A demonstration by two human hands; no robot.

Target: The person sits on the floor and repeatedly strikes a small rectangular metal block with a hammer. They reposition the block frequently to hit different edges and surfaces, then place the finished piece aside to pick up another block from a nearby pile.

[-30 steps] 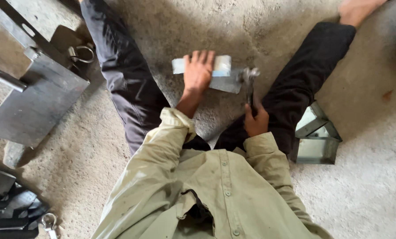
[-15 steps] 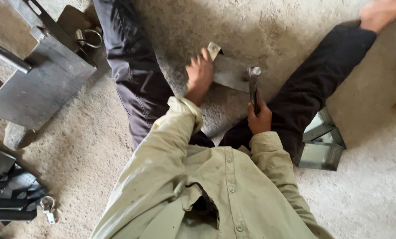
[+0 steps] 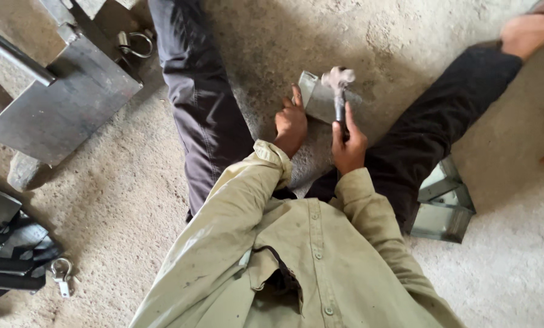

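Observation:
I sit on a concrete floor with my legs spread. Between them lies a bent grey sheet-metal piece (image 3: 318, 97). My left hand (image 3: 290, 123) rests on its near left edge, with one finger pointing up along the side. My right hand (image 3: 348, 144) grips the handle of a hammer (image 3: 338, 85), whose head hovers over the metal piece's top edge and looks blurred.
A large grey metal plate with a bar (image 3: 59, 100) lies at the upper left, with a shackle (image 3: 133, 44) beside it. A folded metal box shape (image 3: 443, 203) sits under my right leg. Dark metal parts and another shackle (image 3: 61, 273) lie at the lower left.
The metal piece has been turned and shifted. My left hand slid from on top of it to its near left edge. The hammer has risen over the piece.

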